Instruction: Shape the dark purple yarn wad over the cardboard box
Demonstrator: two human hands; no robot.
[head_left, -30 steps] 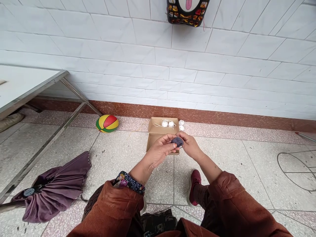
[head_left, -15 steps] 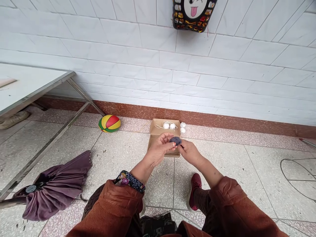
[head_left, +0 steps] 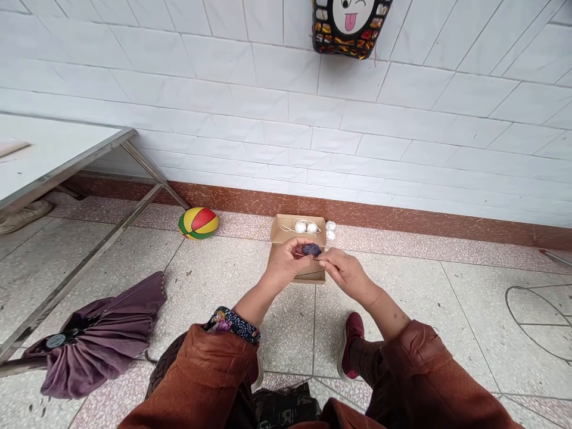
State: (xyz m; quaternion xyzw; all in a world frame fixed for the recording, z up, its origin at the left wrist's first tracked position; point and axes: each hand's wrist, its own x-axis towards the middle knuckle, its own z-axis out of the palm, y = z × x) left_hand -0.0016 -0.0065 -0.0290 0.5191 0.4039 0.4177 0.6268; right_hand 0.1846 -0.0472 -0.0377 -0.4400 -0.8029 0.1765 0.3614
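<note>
A small dark blue-grey ball of yarn (head_left: pixel 311 249) is held between the thumb and fingers of my left hand (head_left: pixel 288 262). Close on its right side, my right hand (head_left: pixel 344 269) pinches what looks like a strand of the yarn, too thin to see clearly. Both hands are above an open cardboard box (head_left: pixel 318 277), whose lower part they partly cover. Two white yarn balls (head_left: pixel 306 227) with loose ends lie on the box's raised flap. Two more white balls (head_left: pixel 330 230) sit on the floor just right of it.
Left on the floor are a coloured ball (head_left: pixel 198 223) and a purple folded umbrella (head_left: pixel 107 339). A metal-framed table (head_left: pixel 67 149) stands at the left. A black basket (head_left: pixel 351 30) hangs on the tiled wall. At right lies a wire ring frame (head_left: pixel 538 325).
The dark yarn ball has shifted slightly left within my left hand's fingers. My right hand has turned, its knuckles now higher, and drawn a little off the ball.
</note>
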